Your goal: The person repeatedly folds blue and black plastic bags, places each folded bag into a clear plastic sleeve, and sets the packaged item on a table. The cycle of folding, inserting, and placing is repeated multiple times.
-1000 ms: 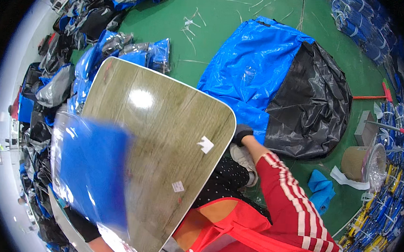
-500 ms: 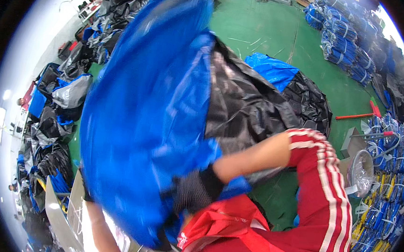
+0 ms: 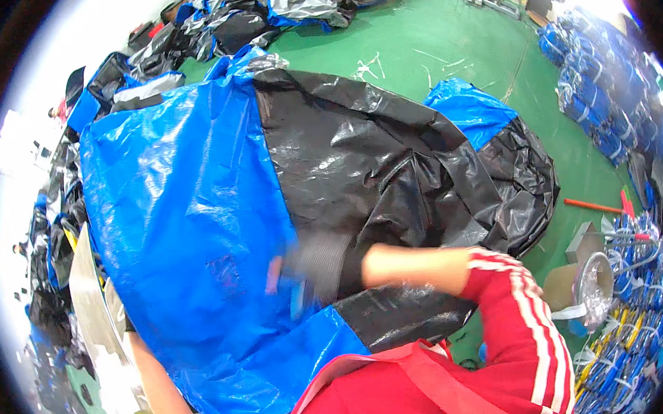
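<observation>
A large sheet of shiny plastic tarpaulin, blue point(image 3: 186, 197) on the left and black point(image 3: 350, 154) on the right, spreads wrinkled in front of me. My right hand point(image 3: 316, 267), in a dark knitted glove, is over the seam where the two colours meet. Motion smears its fingers, so their grip does not show. My left forearm rises at the lower left, and my left hand point(image 3: 130, 325) is mostly hidden behind the blue edge; only a bit of dark glove shows.
Another blue and black tarpaulin bundle point(image 3: 515, 166) lies beyond, on the green floor point(image 3: 404, 50). Heaps of black and grey sheeting point(image 3: 284, 4) stand at far left. Tied blue bundles point(image 3: 593, 87) are stacked right, near a red-handled tool point(image 3: 593, 206). A pale board point(image 3: 90, 305) stands lower left.
The blue part has dropped from its raised, billowing position and now lies spread lower and to the left. The black part shows more widely. My right hand has moved slightly up.
</observation>
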Demonstrator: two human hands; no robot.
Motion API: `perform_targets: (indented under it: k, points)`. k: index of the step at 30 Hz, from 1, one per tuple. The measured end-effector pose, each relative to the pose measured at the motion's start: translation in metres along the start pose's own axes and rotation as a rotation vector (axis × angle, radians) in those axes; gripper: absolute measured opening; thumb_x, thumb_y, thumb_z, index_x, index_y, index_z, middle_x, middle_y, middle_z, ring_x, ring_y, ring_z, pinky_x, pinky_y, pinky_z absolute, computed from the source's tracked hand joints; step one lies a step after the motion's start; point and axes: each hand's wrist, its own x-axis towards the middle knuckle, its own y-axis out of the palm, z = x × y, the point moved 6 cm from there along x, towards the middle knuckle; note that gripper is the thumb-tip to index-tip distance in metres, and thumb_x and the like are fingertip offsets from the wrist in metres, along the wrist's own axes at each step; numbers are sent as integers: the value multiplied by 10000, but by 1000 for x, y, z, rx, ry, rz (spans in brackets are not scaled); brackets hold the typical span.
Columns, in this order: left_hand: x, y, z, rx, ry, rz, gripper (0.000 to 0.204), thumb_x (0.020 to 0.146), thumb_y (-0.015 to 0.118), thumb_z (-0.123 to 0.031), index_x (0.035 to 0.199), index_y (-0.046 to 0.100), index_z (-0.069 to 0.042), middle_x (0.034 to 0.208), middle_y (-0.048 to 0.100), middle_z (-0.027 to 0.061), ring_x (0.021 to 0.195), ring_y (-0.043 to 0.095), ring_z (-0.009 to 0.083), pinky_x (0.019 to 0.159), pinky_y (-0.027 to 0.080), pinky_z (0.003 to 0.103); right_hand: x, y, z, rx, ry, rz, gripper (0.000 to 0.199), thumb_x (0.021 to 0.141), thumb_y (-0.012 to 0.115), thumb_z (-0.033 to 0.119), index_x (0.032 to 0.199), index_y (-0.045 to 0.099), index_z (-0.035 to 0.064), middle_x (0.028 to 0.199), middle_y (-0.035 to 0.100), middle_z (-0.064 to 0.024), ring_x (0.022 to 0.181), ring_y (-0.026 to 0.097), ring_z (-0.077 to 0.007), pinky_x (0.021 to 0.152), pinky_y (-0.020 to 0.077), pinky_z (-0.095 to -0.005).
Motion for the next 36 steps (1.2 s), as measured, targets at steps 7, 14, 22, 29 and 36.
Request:
perform_targets:
  k: [7,14,22,29,36]
  points:
    - [-79,-21,56,-99,-49,-147,409,918,625,-256,1253,570,-28,1107,644,59,961,608,168,903,477,319,-181,-193,-189,-713,1511,-333,493,868,605,460,1158,588,62,984,676,-235,933,653,-416,788,522,-483]
    - [-50,-44,143,-124,-113,-403,335,871,675,-317,1040,650,-29,950,658,54,854,591,151,793,469,309,-98,-221,-223,-615,795,-415,442,935,478,463,1009,669,72,932,665,-242,912,630,-435,788,486,-511]
    - [-47,-125,211,543,-517,-806,756,894,578,-527,1362,411,42,1241,547,294,1119,551,407,966,421,429,-43,-267,-239,-691,968,-560,531,872,546,499,1101,596,23,1028,635,-288,1018,593,-469,850,480,-509]
    - [58,109,27,1100,528,-367,581,837,608,-234,1378,462,-80,1469,368,226,1351,342,437,1151,222,516,-114,-165,-222,-741,1329,-231,567,857,587,547,1036,683,18,1034,675,-241,966,652,-418,823,524,-485]
    - [123,268,-1,965,595,22,860,770,589,-672,1432,427,-147,1504,355,174,1440,220,370,1146,66,608,-139,-174,-229,-680,1030,-143,318,899,591,260,1079,642,2,973,688,-200,862,681,-319,794,538,-434]
